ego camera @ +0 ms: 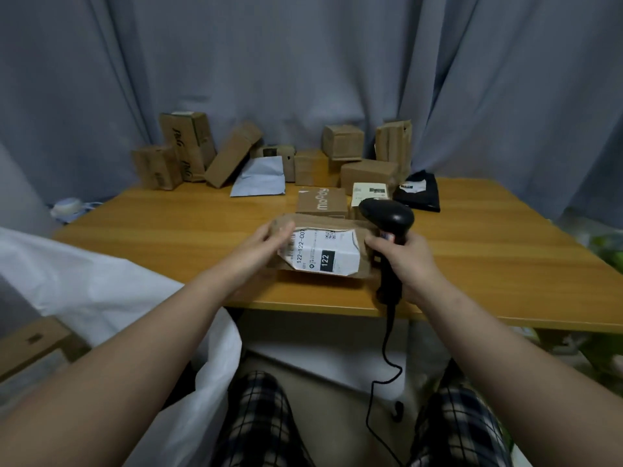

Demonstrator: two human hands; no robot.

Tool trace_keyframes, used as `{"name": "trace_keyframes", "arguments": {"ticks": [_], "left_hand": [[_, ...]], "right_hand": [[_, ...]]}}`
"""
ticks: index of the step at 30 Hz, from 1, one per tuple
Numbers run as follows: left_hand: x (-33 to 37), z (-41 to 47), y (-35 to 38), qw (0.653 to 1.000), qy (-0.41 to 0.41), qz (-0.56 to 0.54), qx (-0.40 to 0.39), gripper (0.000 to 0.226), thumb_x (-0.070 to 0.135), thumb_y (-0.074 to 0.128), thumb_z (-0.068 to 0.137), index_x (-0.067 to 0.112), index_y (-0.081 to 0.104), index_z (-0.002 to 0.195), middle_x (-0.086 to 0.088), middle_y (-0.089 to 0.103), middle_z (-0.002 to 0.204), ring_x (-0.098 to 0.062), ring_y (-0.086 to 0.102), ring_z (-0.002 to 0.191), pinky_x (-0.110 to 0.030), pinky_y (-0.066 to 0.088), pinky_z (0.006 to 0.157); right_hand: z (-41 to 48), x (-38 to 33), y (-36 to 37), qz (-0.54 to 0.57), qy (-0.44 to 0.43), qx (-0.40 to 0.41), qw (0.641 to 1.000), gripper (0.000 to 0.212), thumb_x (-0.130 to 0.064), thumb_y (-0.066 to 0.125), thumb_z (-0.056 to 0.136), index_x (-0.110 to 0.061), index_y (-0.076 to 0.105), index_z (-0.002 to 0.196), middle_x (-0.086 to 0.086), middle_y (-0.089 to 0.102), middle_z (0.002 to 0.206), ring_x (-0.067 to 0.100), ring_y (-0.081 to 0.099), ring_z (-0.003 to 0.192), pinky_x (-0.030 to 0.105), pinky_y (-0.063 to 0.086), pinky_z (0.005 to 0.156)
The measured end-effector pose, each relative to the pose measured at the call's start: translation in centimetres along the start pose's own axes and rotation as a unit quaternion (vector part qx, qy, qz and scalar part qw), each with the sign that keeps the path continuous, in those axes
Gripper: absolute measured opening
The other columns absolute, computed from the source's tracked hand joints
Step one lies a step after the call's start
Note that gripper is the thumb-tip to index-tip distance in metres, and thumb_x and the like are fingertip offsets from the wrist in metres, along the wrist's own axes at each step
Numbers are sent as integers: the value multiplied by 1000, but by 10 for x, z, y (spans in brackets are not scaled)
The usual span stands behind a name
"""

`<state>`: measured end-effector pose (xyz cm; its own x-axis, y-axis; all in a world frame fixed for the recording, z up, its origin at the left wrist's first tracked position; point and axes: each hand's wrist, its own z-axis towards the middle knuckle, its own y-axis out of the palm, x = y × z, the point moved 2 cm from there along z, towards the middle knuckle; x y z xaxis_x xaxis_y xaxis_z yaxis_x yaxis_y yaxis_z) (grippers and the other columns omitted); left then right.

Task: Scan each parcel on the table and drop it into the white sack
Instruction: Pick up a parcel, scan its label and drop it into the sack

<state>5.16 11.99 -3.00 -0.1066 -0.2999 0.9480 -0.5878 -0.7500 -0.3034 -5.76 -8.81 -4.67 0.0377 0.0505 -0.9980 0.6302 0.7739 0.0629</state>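
The right hand (401,261) is gripping the black barcode scanner (387,215) by its handle, fingers wrapped round it, and the scanner's head is hanging over the right end of the brown parcel (323,252). The parcel is lying near the front edge of the wooden table (168,224), its white label marked 122 facing up. The left hand (269,239) is reaching over the parcel's left end, too blurred to tell whether it is clasping. The white sack (101,291) is lying at the left, beside the table.
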Motion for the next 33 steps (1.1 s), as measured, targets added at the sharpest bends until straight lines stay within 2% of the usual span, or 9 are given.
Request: {"name": "trace_keyframes", "arguments": {"ticks": [3,7,11,15,19,22,26,29,33], "left_hand": [[2,-1,1,995,74,-29,61,79,30,73,82,30,26,146,9,61,117,-4,61,97,-27,53,84],[30,0,-13,952,228,37,203,52,19,76,81,25,43,120,17,57,105,7,58,93,-13,50,76],[60,1,-22,913,324,143,200,32,20,72,85,20,59,115,7,62,102,0,58,83,-10,45,68],[60,16,-21,901,291,280,160,38,25,68,88,15,63,124,3,61,111,-12,55,98,-19,41,80],[45,26,-8,902,287,303,108,36,20,66,89,10,64,123,-3,58,117,-9,49,106,-17,37,94],[44,34,-2,900,290,298,130,34,18,66,90,9,65,123,-7,60,119,-16,53,111,-26,39,99],[49,43,-7,896,267,327,138,32,21,65,90,13,65,121,-4,66,116,-18,57,107,-24,41,91],[54,45,-12,895,242,359,113,33,21,62,92,14,62,125,-2,64,114,-10,53,96,-17,35,80],[62,45,-16,891,230,382,90,34,19,61,94,14,61,128,-6,65,116,-9,52,92,-20,38,83]], "right_hand": [[-10,3,9,19,0,-5,1000,18,-10,70,86,-14,62,101,12,70,100,29,69,93,42,59,79],[-13,7,19,115,68,-31,991,17,-9,66,89,-11,59,105,14,72,90,24,72,73,31,61,63],[-7,14,30,106,138,-61,983,25,-8,65,89,-8,55,113,17,71,88,24,72,63,31,61,58],[-7,33,42,59,157,-56,984,22,-9,63,90,-5,54,110,16,67,85,22,67,58,31,60,57],[-5,37,32,45,70,43,996,14,-18,66,88,-8,59,95,7,54,64,18,51,47,31,50,52],[-13,25,23,43,-28,34,998,10,-13,66,87,-6,59,88,6,51,62,17,50,50,25,45,45],[-29,18,14,-21,-150,-31,988,12,-4,70,83,2,59,82,7,53,60,9,51,46,20,43,45],[-35,28,9,-75,-189,-29,979,43,-25,73,71,14,55,77,19,52,61,16,52,50,28,43,50],[-37,48,8,-154,-201,-4,967,24,-16,73,75,-8,54,63,6,52,57,22,53,62,39,46,58]]}}
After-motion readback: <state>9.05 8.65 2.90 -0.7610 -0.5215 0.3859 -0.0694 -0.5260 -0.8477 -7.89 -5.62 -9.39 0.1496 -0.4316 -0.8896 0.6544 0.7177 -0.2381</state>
